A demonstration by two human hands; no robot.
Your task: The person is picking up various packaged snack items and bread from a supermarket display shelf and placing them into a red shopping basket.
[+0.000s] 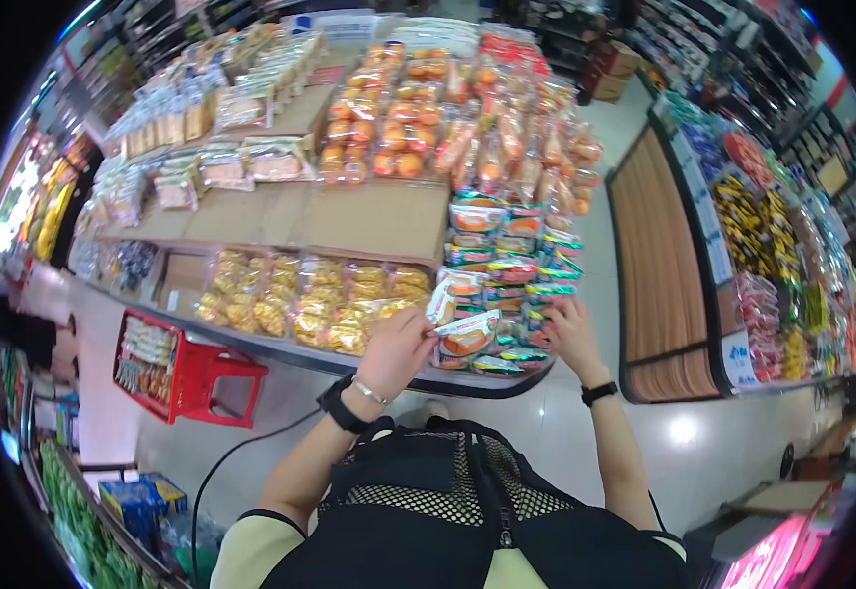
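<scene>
My left hand (396, 346) pinches the left corner of a white and orange bread packet (468, 337), which lies tilted at the front of a stack. Bent fingers of my right hand (572, 341) rest against the right side of the same stack, by the green-edged packets (516, 329); what they grip, if anything, is hidden. Behind the front packet stand more packets of this kind (477, 218) in rows. Bags of yellow snacks (349, 312) lie to the left of my left hand.
A cardboard-topped display table (369, 218) carries bagged round buns (403, 128) and wrapped packs (276, 162). A red stool (237, 378) beside a red crate (165, 378) stands at the left. To the right, across an aisle, is a wood-sided shelf (668, 265). A black cable (241, 442) hangs at my left.
</scene>
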